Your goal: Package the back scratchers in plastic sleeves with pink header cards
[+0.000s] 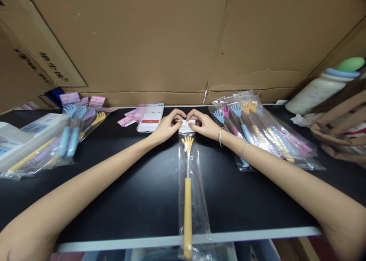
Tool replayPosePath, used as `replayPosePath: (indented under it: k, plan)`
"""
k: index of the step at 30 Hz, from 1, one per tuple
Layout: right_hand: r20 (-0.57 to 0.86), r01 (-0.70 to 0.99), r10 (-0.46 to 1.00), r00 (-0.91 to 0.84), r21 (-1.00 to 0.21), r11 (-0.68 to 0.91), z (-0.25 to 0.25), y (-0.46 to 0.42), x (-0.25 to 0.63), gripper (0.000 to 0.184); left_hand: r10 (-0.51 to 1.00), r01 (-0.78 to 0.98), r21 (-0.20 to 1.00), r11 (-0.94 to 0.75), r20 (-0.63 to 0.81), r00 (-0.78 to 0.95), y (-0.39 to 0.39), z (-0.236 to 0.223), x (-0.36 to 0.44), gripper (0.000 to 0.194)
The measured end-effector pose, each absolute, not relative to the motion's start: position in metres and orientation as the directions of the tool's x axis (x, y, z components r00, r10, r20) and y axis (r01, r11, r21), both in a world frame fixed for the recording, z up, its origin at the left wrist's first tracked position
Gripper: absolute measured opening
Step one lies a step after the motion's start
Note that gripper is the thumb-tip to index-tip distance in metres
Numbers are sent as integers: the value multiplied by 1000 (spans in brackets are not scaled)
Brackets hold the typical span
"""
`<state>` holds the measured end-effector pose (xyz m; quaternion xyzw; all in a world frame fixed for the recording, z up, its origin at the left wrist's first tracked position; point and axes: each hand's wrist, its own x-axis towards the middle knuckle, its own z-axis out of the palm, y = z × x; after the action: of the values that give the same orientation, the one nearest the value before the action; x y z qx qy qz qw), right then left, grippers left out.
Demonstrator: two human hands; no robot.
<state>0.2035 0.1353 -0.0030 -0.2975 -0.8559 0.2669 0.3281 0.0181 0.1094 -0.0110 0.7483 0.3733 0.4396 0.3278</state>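
A yellow back scratcher [188, 207] lies in a clear plastic bag [201, 200], its hand-shaped head pointing away from me and its handle reaching past the table's front edge. Across the bag's far end sits a small white card [187, 128]. My left hand [169, 124] pinches the card's left side between thumb and fingers. On the other side, my right hand [203, 124] grips it the same way, fingertips close to those of the left. The card's underside and the bag's mouth are hidden.
Bagged back scratchers [253, 127] lie in a pile on the right; more bagged scratchers [67, 139] with pink cards rest at left by a white box [54, 122]. A phone [156, 118] lies beside loose pink cards [126, 121]. A bottle [317, 91] stands far right. Cardboard [143, 40] walls the back.
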Motion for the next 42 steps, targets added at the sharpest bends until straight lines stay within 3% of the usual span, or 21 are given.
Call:
replayPosePath:
  k: [42]
  plan:
    - [408, 322, 638, -653, -613, 721, -13, 143, 207, 12, 811, 310, 759, -573, 469, 351, 115, -18, 16, 12]
